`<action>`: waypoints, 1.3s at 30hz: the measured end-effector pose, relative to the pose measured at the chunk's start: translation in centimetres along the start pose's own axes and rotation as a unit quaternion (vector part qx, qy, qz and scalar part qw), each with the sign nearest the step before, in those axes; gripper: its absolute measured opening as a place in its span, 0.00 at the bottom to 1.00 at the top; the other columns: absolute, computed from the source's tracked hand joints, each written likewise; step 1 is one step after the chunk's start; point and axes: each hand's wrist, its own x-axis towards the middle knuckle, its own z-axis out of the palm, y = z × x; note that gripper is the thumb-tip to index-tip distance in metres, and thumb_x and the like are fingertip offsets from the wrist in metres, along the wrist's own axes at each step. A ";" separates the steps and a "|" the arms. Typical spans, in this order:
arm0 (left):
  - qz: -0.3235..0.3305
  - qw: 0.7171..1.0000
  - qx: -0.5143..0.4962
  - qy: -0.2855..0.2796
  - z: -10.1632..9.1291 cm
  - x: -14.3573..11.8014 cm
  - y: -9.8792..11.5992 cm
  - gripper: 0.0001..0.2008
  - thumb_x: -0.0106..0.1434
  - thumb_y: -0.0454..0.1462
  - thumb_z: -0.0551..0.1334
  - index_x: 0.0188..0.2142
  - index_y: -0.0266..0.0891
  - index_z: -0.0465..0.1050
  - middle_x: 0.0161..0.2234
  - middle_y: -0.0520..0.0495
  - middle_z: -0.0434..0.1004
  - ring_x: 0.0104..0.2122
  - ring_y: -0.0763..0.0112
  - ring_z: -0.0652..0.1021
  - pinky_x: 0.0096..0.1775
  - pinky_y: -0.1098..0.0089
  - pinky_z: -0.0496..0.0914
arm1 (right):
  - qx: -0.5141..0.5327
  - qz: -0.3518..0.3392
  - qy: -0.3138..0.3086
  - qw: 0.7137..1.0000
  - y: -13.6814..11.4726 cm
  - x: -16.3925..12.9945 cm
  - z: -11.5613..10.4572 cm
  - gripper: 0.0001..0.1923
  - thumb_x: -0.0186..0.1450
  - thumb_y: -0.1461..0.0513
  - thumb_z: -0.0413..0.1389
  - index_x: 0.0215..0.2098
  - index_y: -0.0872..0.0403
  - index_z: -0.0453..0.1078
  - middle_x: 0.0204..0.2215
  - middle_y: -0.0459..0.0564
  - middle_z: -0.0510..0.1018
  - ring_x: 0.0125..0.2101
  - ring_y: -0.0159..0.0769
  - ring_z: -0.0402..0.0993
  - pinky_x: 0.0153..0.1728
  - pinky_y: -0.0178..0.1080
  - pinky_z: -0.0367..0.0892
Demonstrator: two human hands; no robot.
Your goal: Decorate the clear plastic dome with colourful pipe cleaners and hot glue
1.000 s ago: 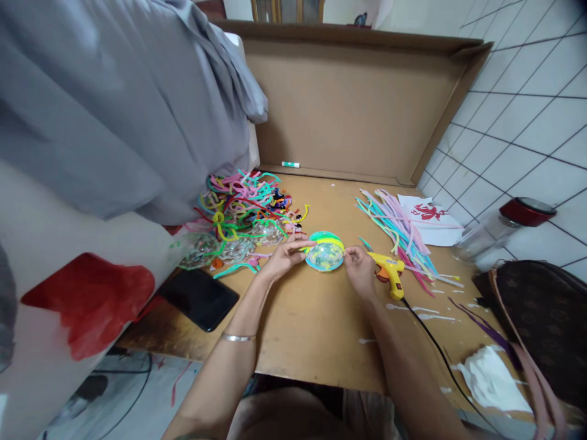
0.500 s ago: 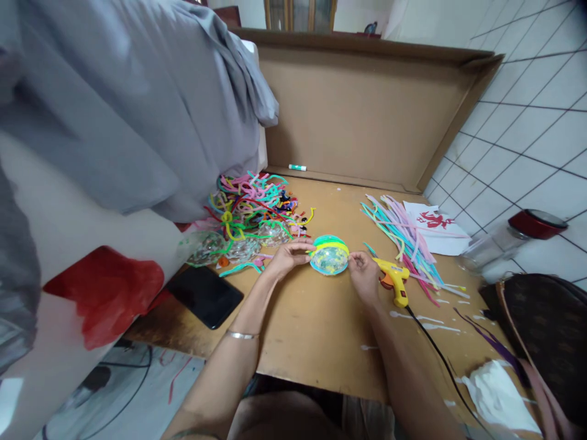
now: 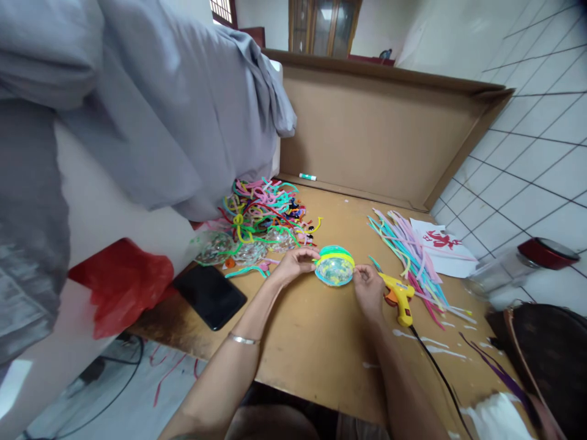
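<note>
Pinching striped bowl (image 3: 334,269) by its sides: left hand (image 3: 293,267) on left edge, right hand (image 3: 369,289) fingertips on right edge, bowl between; touching table (image 3: 302,342) or not, can't tell. Vs 1 s ago: view shifted, bowl lower and further right in frame, same hold. Counts: one bowl, one glue gun (image 3: 402,300), one phone (image 3: 211,297), three clear domes (image 3: 251,251).

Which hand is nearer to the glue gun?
Right. The right hand is close beside the glue gun, on its left; the left hand is farther off, at the dome's left edge.
</note>
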 end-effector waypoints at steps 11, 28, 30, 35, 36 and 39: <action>0.045 0.994 0.103 -0.006 0.5 -0.5 1.2 0.09 0.48 0.36 0.69 0.29 0.36 0.76 0.46 0.42 0.76 0.47 0.62 0.75 0.51 0.61 0.67 | -0.112 -0.079 0.007 0.991 -0.4 -1.0 0.2 0.10 0.62 0.57 0.46 0.30 0.51 0.66 0.26 0.51 0.76 0.28 0.39 0.71 0.33 0.39 0.66; 0.052 0.985 0.165 0.013 1.1 -0.8 1.8 0.04 0.50 0.34 0.62 0.28 0.38 0.74 0.43 0.43 0.74 0.47 0.62 0.74 0.47 0.63 0.69 | -0.088 -0.051 0.030 0.994 -2.6 -1.9 0.5 0.22 0.69 0.48 0.42 0.23 0.50 0.59 0.22 0.47 0.70 0.26 0.35 0.63 0.31 0.38 0.58; 0.058 0.982 0.177 0.016 1.3 -0.9 2.0 0.04 0.51 0.35 0.61 0.27 0.38 0.75 0.42 0.43 0.74 0.46 0.62 0.74 0.47 0.64 0.69 | -0.081 -0.030 0.047 0.995 -2.9 -1.9 0.9 0.23 0.67 0.44 0.43 0.22 0.49 0.57 0.20 0.45 0.68 0.24 0.35 0.62 0.30 0.37 0.57; 0.071 0.978 0.197 0.021 1.8 -1.0 2.3 0.04 0.52 0.36 0.61 0.26 0.38 0.74 0.42 0.43 0.74 0.46 0.62 0.74 0.49 0.63 0.68 | -0.095 0.002 0.072 0.993 -3.0 -1.3 1.6 0.24 0.63 0.41 0.47 0.22 0.48 0.53 0.18 0.41 0.62 0.22 0.34 0.58 0.28 0.37 0.53; 0.074 0.977 0.201 0.020 1.8 -1.0 2.3 0.04 0.52 0.36 0.61 0.26 0.39 0.74 0.41 0.44 0.74 0.46 0.62 0.74 0.49 0.63 0.67 | -0.100 0.008 0.078 0.992 -3.0 -1.2 1.7 0.24 0.62 0.41 0.48 0.22 0.48 0.52 0.18 0.40 0.61 0.22 0.33 0.57 0.27 0.37 0.52; 0.081 0.974 0.209 0.017 1.9 -0.9 2.2 0.04 0.52 0.36 0.61 0.25 0.39 0.73 0.40 0.44 0.74 0.46 0.62 0.74 0.48 0.64 0.67 | -0.116 0.014 0.090 0.989 -3.0 -1.1 1.7 0.24 0.60 0.41 0.50 0.22 0.48 0.51 0.17 0.39 0.60 0.21 0.33 0.55 0.26 0.37 0.50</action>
